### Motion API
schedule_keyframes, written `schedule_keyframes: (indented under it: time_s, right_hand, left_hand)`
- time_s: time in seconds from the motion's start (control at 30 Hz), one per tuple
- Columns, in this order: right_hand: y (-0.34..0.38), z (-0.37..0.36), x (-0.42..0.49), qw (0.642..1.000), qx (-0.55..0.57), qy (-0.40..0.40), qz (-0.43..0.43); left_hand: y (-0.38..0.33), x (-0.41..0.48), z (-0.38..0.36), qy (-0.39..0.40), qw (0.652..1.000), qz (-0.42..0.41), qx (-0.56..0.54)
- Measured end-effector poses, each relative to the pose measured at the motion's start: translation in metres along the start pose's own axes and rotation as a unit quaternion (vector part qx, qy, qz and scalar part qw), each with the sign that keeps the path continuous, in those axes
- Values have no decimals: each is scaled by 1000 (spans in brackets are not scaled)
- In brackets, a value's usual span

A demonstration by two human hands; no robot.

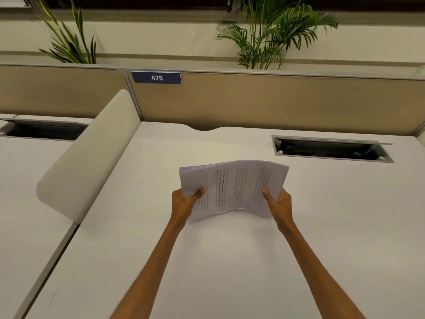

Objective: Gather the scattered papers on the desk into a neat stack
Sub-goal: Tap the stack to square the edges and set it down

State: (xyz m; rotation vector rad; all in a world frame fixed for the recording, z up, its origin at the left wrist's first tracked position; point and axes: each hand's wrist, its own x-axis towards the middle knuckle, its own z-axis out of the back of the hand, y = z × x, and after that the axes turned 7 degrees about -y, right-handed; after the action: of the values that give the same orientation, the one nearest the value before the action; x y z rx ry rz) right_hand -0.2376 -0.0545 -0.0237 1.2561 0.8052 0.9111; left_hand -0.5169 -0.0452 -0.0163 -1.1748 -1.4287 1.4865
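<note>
A stack of white printed papers (233, 187) is held above the middle of the white desk (207, 261), its sheets bowed upward in a wave. My left hand (185, 203) grips the stack's left edge, thumb on top. My right hand (279, 204) grips the right edge the same way. The printed lines run sideways across the top sheet. I see no loose sheets lying elsewhere on the desk.
An open cable tray (331, 149) is cut into the desk at the back right. A rounded white divider (89, 155) stands along the left side, with a second desk beyond it. A tan partition with a "475" sign (157, 77) closes the back; plants rise behind it.
</note>
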Motion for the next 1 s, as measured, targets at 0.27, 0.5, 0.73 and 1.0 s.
schedule_keyframes:
  time_s: [0.27, 0.5, 0.73, 1.0]
  right_hand:
    - [10, -24, -9, 943, 203, 15, -264]
    - [25, -41, -15, 906, 382, 77, -166]
    - [49, -28, -1, 981, 190, -28, -36]
    - [56, -42, -16, 993, 93, -29, 61]
  left_hand:
    - [-3, -15, -18, 26, 987, 68, -146]
    - [2, -33, -32, 33, 968, 108, -226]
    - [-11, -10, 7, 14, 996, 37, -78]
    - [-38, -7, -20, 46, 987, -132, 81]
